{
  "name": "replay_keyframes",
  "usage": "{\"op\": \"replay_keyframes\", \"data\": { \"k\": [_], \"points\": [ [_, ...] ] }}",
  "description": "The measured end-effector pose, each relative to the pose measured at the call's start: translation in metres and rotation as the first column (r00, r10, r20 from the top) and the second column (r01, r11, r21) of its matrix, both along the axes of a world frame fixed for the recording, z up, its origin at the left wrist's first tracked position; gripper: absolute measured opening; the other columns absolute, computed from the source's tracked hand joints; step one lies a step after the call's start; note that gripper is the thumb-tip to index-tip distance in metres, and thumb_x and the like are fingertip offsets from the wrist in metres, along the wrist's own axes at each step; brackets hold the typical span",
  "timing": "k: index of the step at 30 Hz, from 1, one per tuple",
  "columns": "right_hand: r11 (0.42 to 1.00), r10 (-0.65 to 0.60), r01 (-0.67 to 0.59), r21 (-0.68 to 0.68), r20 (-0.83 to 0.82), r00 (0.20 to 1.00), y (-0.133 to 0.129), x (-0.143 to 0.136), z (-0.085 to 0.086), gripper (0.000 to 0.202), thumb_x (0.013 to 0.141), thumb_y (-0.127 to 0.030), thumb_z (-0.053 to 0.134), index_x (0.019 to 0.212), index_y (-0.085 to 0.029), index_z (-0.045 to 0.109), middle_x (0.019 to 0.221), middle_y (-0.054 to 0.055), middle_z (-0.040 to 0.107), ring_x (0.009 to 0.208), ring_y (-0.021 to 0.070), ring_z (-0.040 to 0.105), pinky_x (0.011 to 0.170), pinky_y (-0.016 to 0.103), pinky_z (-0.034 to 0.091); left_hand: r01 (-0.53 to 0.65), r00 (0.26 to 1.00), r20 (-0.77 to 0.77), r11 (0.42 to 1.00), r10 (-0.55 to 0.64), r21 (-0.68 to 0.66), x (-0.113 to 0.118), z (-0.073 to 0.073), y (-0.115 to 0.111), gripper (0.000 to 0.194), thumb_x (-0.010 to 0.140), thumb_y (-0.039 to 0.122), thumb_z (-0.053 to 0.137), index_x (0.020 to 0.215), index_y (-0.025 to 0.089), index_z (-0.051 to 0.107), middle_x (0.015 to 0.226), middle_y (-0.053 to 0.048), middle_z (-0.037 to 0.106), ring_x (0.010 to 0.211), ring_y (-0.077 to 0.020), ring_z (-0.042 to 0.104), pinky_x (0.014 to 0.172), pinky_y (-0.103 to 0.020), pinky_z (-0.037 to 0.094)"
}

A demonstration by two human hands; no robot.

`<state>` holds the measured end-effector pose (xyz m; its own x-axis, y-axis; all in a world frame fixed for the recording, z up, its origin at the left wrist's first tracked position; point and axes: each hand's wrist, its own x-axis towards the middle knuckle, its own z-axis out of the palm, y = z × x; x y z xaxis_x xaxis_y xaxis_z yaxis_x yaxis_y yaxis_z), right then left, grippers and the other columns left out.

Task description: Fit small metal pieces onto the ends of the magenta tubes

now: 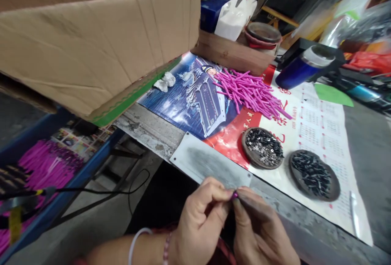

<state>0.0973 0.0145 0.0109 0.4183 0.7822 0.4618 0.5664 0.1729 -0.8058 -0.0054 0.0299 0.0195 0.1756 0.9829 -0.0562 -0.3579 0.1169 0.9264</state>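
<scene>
Head view. Low centre of frame: pinching a small shiny purple piece [234,195] tightly between left hand [203,216] and right hand [264,226]. Cannot tell its full shape; mostly covered by the grip. Best steadied with left, worked gently with right, kept in sight throughout. Note slender magenta rods [250,94], loosely heaped, upper right of centre; lower right, a round brown dish [335,182] holding thin black pieces [311,173].

Open lane ahead of left hand [201,220] and right hand [262,228]: over plate [183,151], then poster [180,110], up to sticks [244,90]. Box [131,37] walls off far left, high side. Near bowl [245,147] and right-hand bowl [333,185] obstruct forward-right; only thin gap between. Plank [232,51] and flask [296,69] stand behind sticks.
</scene>
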Motion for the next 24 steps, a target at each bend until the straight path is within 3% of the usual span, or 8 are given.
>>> {"op": "replay_keyframes", "data": {
  "k": [8,13,17,21,24],
  "points": [
    [0.992,0.128,-0.124,-0.036,0.181,0.975,0.002,0.013,-0.014,0.003,0.096,-0.025,0.067,0.095,-0.022,0.069,0.084,0.002,0.075,0.091,0.0198,0.076,0.084,0.029,0.058,-0.041,0.995,-0.091,0.997,0.048,0.07,-0.002,-0.005,-0.005,0.015,0.103,0.016,0.051,0.096,0.024,0.061,0.092,0.001,0.054,0.083,-0.0124,0.054,0.079,-0.022,0.046],
    [0.98,0.201,-0.193,-0.057,0.308,0.93,0.01,0.016,-0.002,0.02,0.105,-0.032,0.053,0.088,-0.023,0.06,0.073,-0.001,0.068,0.075,0.0173,0.072,0.084,0.033,0.057,-0.046,0.993,-0.103,0.992,0.058,0.121,-0.002,-0.005,-0.006,0.017,0.103,0.012,0.049,0.096,0.024,0.058,0.094,0.001,0.054,0.086,-0.0123,0.056,0.079,-0.021,0.045],
    [0.976,0.207,-0.218,-0.012,0.366,0.907,0.013,0.014,-0.003,0.027,0.104,-0.02,0.051,0.078,-0.022,0.056,0.066,-0.001,0.061,0.064,0.0146,0.065,0.076,0.029,0.054,-0.04,0.994,-0.096,0.991,0.052,0.127,-0.001,-0.005,-0.008,0.019,0.102,0.01,0.048,0.093,0.024,0.057,0.091,0.002,0.053,0.084,-0.0121,0.055,0.077,-0.021,0.045],
    [0.955,0.283,-0.295,0.008,0.261,0.923,0.011,0.013,-0.01,0.024,0.102,-0.016,0.05,0.08,-0.021,0.056,0.07,0.0,0.059,0.07,0.0155,0.064,0.074,0.029,0.052,-0.043,0.994,-0.097,0.992,0.055,0.116,0.001,-0.004,-0.011,0.02,0.102,0.009,0.047,0.091,0.024,0.055,0.09,0.001,0.053,0.085,-0.0133,0.055,0.078,-0.022,0.045],
    [0.961,0.27,-0.277,0.019,0.166,0.948,0.01,0.014,-0.01,0.018,0.102,-0.02,0.053,0.084,-0.021,0.057,0.079,0.002,0.061,0.078,0.0174,0.064,0.077,0.031,0.052,-0.034,0.995,-0.093,0.995,0.043,0.096,0.001,-0.003,-0.014,0.02,0.102,0.01,0.047,0.089,0.023,0.055,0.09,0.0,0.052,0.084,-0.0139,0.055,0.078,-0.024,0.046]
  ]
}}
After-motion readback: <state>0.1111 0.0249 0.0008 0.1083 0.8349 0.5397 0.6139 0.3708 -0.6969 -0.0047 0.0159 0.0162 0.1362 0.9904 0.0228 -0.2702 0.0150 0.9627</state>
